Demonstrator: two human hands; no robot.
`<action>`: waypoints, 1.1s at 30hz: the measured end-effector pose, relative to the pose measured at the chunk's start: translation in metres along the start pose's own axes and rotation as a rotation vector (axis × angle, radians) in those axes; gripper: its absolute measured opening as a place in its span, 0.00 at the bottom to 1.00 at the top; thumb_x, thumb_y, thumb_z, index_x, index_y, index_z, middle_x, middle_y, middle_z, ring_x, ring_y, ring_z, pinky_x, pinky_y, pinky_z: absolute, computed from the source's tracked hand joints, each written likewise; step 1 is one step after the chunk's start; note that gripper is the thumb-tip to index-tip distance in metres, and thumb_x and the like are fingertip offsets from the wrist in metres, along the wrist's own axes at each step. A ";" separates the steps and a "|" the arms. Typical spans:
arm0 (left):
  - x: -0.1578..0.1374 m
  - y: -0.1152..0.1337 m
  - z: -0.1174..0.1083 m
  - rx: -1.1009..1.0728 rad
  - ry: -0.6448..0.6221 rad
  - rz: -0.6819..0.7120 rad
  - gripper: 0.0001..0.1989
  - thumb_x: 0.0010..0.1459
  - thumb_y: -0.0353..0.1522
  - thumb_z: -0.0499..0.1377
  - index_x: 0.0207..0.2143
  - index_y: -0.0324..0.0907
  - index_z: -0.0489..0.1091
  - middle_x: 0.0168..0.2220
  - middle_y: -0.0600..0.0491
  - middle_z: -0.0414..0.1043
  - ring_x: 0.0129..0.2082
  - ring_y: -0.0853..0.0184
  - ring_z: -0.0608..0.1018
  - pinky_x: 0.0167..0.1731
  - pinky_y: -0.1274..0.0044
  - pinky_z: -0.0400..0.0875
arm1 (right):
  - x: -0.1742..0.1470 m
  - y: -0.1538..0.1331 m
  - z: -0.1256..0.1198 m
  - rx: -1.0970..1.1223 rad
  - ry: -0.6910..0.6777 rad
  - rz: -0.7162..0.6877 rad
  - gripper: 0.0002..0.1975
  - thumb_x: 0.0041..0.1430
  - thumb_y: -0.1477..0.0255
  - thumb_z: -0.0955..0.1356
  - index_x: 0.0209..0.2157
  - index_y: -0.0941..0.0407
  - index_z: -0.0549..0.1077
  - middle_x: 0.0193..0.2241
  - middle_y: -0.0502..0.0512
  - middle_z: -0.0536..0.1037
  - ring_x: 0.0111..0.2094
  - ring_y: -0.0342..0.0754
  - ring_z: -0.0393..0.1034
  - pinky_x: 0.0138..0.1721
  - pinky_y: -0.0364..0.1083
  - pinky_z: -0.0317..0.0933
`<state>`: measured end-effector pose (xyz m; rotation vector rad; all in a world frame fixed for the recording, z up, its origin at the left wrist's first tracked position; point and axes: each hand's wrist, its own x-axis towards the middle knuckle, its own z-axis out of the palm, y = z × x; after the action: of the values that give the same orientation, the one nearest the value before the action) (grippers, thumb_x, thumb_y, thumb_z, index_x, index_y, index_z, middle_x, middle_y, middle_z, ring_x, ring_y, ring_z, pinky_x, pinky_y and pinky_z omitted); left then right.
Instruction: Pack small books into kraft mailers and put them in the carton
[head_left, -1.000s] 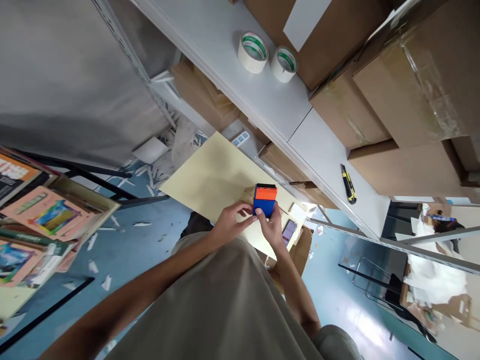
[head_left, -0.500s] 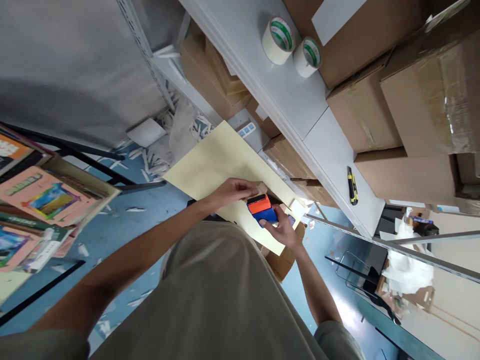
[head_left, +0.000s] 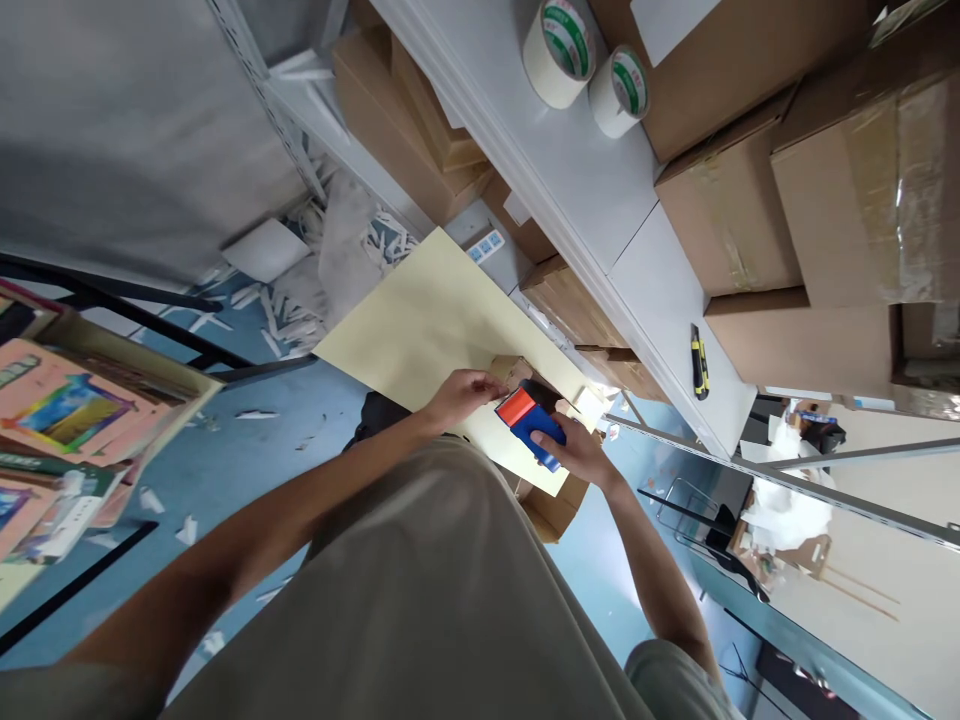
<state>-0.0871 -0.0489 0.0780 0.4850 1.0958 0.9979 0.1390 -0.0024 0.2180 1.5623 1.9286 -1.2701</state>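
Observation:
My right hand (head_left: 579, 450) is wrapped round a blue and orange-red tape dispenser (head_left: 534, 425), its orange-red end pointing up and left. My left hand (head_left: 466, 395) is closed in a pinch by that end, at the near corner of a small brown cardboard box (head_left: 511, 369). Whatever lies between the left fingertips is too small to make out. The box stands on a cream-coloured board (head_left: 409, 315) in front of my body, partly hidden behind the dispenser and my hands.
Two tape rolls (head_left: 556, 55) and a yellow-black utility knife (head_left: 699, 362) lie on the grey shelf (head_left: 517, 110) above the board. Cardboard boxes (head_left: 731, 215) line that shelf. At left stands a box of books (head_left: 75, 400). White scraps (head_left: 289, 315) litter the blue floor.
The tape dispenser has turned in my right hand, showing more of its blue side, and moved slightly right. More of the cardboard box shows. My left hand remains pinched beside it; the whole view has shifted.

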 end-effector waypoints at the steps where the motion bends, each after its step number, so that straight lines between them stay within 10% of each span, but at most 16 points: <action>1: 0.000 -0.004 0.003 -0.010 0.010 -0.007 0.29 0.41 0.59 0.76 0.31 0.43 0.83 0.30 0.51 0.82 0.32 0.64 0.79 0.34 0.73 0.71 | -0.002 0.000 -0.005 0.015 -0.011 0.006 0.28 0.66 0.40 0.70 0.42 0.52 0.73 0.33 0.55 0.83 0.33 0.53 0.81 0.29 0.47 0.72; 13: 0.052 -0.047 -0.034 -0.065 0.197 -0.059 0.25 0.44 0.53 0.75 0.31 0.41 0.82 0.21 0.54 0.71 0.23 0.69 0.66 0.25 0.74 0.58 | -0.030 -0.031 -0.082 -0.058 -0.105 0.239 0.29 0.65 0.39 0.70 0.39 0.53 0.73 0.27 0.53 0.83 0.24 0.51 0.80 0.24 0.45 0.69; 28: 0.101 -0.093 0.014 -0.118 0.253 -0.124 0.14 0.55 0.43 0.69 0.28 0.42 0.78 0.28 0.50 0.79 0.32 0.61 0.78 0.33 0.73 0.69 | 0.014 -0.023 -0.075 -0.182 0.013 0.232 0.34 0.60 0.32 0.69 0.34 0.52 0.73 0.23 0.53 0.81 0.25 0.53 0.80 0.25 0.47 0.68; 33: 0.101 -0.110 0.010 0.141 0.266 0.036 0.19 0.61 0.47 0.66 0.40 0.41 0.82 0.39 0.45 0.83 0.40 0.58 0.81 0.41 0.72 0.73 | 0.015 -0.022 -0.072 -0.140 -0.013 0.256 0.35 0.59 0.31 0.69 0.35 0.51 0.73 0.25 0.54 0.82 0.25 0.53 0.80 0.23 0.47 0.68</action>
<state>-0.0205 -0.0160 -0.0522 0.4962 1.4066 1.0415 0.1322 0.0646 0.2549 1.6600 1.7038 -1.0146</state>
